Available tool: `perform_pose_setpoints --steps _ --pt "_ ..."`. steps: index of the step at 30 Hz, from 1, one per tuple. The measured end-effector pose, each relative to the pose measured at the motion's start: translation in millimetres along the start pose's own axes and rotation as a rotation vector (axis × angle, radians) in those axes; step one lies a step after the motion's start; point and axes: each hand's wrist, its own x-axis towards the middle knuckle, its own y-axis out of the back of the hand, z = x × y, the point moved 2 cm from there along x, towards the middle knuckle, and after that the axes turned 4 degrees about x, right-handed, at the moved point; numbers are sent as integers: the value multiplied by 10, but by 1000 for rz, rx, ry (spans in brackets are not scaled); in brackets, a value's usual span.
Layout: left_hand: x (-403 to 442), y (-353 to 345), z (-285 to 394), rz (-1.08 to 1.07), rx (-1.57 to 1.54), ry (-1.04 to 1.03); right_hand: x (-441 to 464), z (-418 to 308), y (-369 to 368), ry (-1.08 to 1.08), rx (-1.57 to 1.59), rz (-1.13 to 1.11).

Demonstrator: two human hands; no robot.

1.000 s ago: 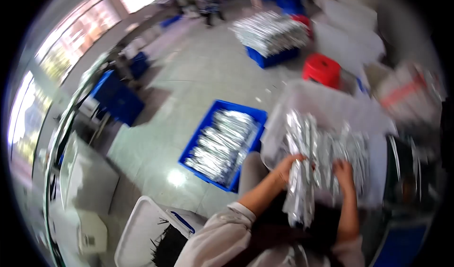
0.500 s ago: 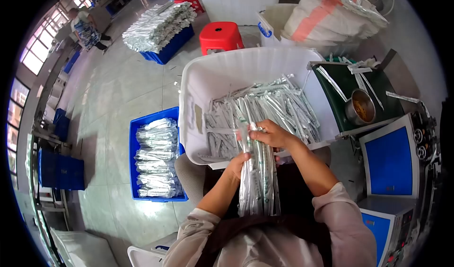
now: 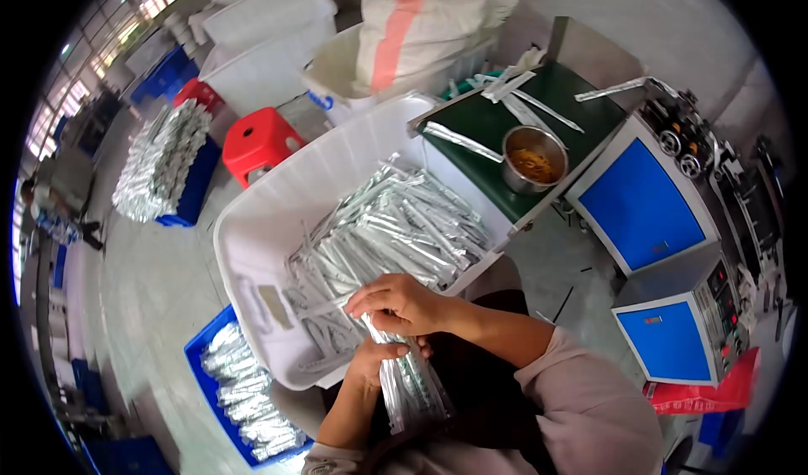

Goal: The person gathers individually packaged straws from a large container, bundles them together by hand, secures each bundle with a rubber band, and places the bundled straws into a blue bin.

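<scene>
A bundle of long, thin silvery packets [image 3: 411, 391] stands against my lap, its upper end pointing at the white bin. My left hand [image 3: 374, 364] is wrapped round the bundle's side, thumb across the front. Over the bundle's top end curls my right hand [image 3: 402, 303], fingers bent and closed about it; the packet tips are hidden beneath. Just beyond both hands, many loose silvery packets [image 3: 396, 231] lie heaped in the large white bin [image 3: 252, 214].
Left of the bin, a blue crate [image 3: 202, 340] holds stacked bundles. A green-topped table [image 3: 471, 172] carries a metal cup [image 3: 515, 176] of thin orange bits and stray packets. Blue-panelled machines [image 3: 648, 197] stand right. A red stool [image 3: 257, 138] and a distant person [image 3: 59, 210] are at left.
My view has swung to the right, so the bin and crates sit further left. My right hand has shifted over the bundle's top end; my left hand still grips its side.
</scene>
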Motion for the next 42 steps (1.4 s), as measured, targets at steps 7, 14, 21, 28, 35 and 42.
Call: perform_pose_setpoints --steps 7,14,21,28,35,42 --pt "55 -76 70 89 -30 -46 -252 134 2091 -595 -511 699" --pt "87 -106 77 136 -19 -26 -768 781 2894 -1252 -1281 298" --pt "-5 -146 92 170 8 -57 -819 753 2920 -1200 -1234 312" --pt "-84 -161 95 164 13 -107 -747 733 2875 -1305 -1241 228" --pt "-115 -191 105 163 -39 -152 -714 599 2844 -1318 -1214 282" --pt "-136 -125 78 172 -50 -152 -726 707 2874 -1351 -1258 183"
